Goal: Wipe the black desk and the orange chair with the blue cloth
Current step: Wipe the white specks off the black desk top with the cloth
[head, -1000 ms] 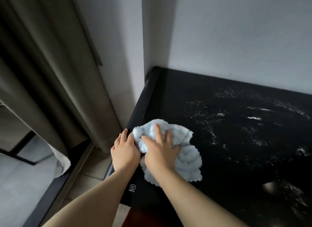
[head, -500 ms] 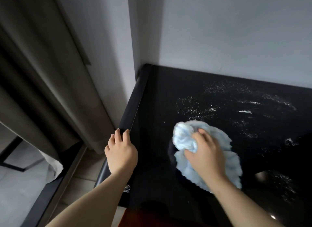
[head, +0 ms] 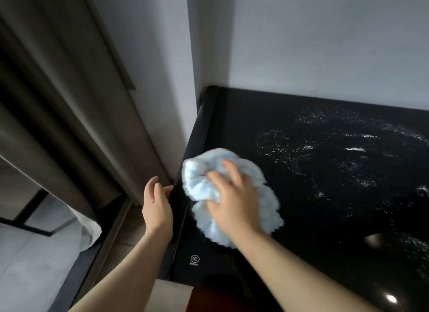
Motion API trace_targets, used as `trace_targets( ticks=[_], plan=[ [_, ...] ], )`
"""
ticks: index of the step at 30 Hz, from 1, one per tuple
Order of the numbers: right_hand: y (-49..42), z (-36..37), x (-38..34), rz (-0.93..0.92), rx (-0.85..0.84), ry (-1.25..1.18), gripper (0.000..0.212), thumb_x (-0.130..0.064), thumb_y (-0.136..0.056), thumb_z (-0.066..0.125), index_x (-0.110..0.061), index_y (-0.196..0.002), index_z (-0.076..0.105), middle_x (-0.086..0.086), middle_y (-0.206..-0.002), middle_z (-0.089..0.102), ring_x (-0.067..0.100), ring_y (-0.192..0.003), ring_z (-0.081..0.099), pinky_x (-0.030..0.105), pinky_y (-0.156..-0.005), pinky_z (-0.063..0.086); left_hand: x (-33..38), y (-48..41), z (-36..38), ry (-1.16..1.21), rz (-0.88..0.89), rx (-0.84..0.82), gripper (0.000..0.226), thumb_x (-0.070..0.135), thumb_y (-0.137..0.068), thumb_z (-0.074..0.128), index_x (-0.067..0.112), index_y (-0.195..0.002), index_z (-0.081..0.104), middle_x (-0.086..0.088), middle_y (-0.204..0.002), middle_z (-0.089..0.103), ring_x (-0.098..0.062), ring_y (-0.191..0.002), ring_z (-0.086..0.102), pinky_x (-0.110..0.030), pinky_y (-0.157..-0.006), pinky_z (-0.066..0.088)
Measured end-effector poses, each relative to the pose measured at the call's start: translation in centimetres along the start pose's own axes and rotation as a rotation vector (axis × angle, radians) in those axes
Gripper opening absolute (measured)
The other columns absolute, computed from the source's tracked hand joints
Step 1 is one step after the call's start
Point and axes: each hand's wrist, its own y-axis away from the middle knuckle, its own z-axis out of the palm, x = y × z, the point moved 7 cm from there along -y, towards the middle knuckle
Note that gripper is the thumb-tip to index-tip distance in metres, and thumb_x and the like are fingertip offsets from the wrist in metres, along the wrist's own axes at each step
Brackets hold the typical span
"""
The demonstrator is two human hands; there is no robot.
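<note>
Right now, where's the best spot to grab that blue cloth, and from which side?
Probably the puffed-up bunch at the far left end of the blue cloth, from above: it stands proud of the black desk, while the rest lies flat under the right hand.

Glossy, smooth black worktop point(head: 325, 207), mirror-like with light glints, flecked with fine white specks. Fluffy, plush pale-blue cloth point(head: 202, 186). Matt grey-brown fabric curtain point(head: 69, 102). Matt, smooth painted wall point(head: 325, 44).
</note>
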Motion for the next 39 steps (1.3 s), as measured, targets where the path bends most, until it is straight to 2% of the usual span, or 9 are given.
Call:
trace_targets(
  ticks=[4,12,14,19,26,29,34,36,39],
  plan=[
    [1.0,7.1,-4.3,-0.098,-0.384,0.056,0.05,-0.034,-0.081,0.058,-0.038,-0.129,0.046,-0.009,-0.154,0.02,0.033,-0.132,0.028,0.055,-0.098,0.029,-0.7,0.4,-1.2,0.095,-0.096,0.133,0.02,0.036,-0.092,0.042,0.031,-0.105,0.057,0.011,-0.09,0.062,-0.008,-0.08,0.055,-0.025,-0.069,0.039],
    [-4.4,0.8,5.9,0.317,-0.229,0.24,0.036,-0.03,-0.086,0.053,-0.039,-0.121,0.048,-0.009,-0.141,0.029,0.029,-0.117,0.038,0.048,-0.091,0.037,0.2,0.9,0.6,-0.083,-0.03,0.058,0.013,0.035,-0.093,0.04,0.041,-0.091,0.051,0.017,-0.08,0.059,-0.009,-0.076,0.053,-0.029,-0.073,0.034],
    [-4.8,1.4,3.2,0.212,-0.138,0.138,0.044,-0.029,-0.083,0.056,-0.042,-0.124,0.045,-0.01,-0.147,0.023,0.029,-0.117,0.035,0.045,-0.087,0.035,0.3,0.8,0.6,-0.066,-0.04,0.062,0.018,0.039,-0.089,0.039,0.037,-0.089,0.057,0.015,-0.079,0.061,-0.013,-0.08,0.053,-0.03,-0.073,0.034],
    [-2.9,8.0,-0.2,-0.049,-0.397,0.146,0.045,-0.042,-0.086,0.049,-0.049,-0.128,0.034,-0.013,-0.151,0.007,0.026,-0.129,0.02,0.054,-0.098,0.026,-0.6,0.7,-0.2,0.161,-0.104,0.102,0.025,0.037,-0.088,0.043,0.035,-0.112,0.05,0.018,-0.086,0.063,-0.01,-0.088,0.062,-0.03,-0.079,0.042],
    [-3.6,1.2,7.3,0.461,-0.147,0.169,0.023,-0.032,-0.083,0.04,-0.038,-0.099,0.055,-0.01,-0.137,0.037,0.03,-0.111,0.042,0.053,-0.092,0.036,-0.9,0.4,0.5,0.499,-0.296,-0.173,0.027,0.036,-0.099,0.034,0.034,-0.125,0.042,-0.005,-0.117,0.058,-0.021,-0.114,0.055,-0.036,-0.103,0.038],
    [-0.5,1.7,1.2,0.267,-0.051,0.047,0.033,-0.032,-0.076,0.053,-0.038,-0.108,0.055,-0.008,-0.143,0.034,0.031,-0.111,0.043,0.05,-0.087,0.04,-1.1,0.6,-0.7,0.679,-0.453,-0.254,0.035,0.041,-0.097,0.034,0.026,-0.125,0.049,-0.009,-0.121,0.056,-0.024,-0.111,0.056,-0.035,-0.09,0.043],
    [5.9,6.2,-5.7,-0.225,-0.313,0.127,0.045,-0.051,-0.069,0.057,-0.039,-0.112,0.057,-0.006,-0.147,0.038,0.033,-0.117,0.047,0.051,-0.085,0.037,-1.6,1.2,-2.2,0.644,-0.516,-0.269,0.036,0.043,-0.095,0.034,0.02,-0.11,0.057,-0.007,-0.115,0.059,-0.025,-0.092,0.061,-0.037,-0.074,0.047],
    [4.2,4.1,-2.8,-0.117,-0.196,0.202,0.036,-0.042,-0.069,0.062,-0.037,-0.104,0.064,-0.005,-0.137,0.051,0.032,-0.105,0.056,0.048,-0.078,0.043,-1.5,1.5,-2.2,0.618,-0.518,-0.275,0.034,0.04,-0.096,0.033,0.022,-0.117,0.053,-0.008,-0.126,0.054,-0.024,-0.098,0.059,-0.035,-0.074,0.045],
    [2.0,1.2,4.2,0.224,-0.163,0.266,0.035,-0.034,-0.082,0.053,-0.037,-0.117,0.055,-0.008,-0.143,0.038,0.031,-0.114,0.045,0.045,-0.086,0.038,-0.9,2.1,-1.7,0.559,-0.472,-0.305,0.03,0.036,-0.096,0.036,0.026,-0.118,0.053,-0.002,-0.136,0.048,-0.022,-0.123,0.049,-0.034,-0.088,0.04]
  ],
)
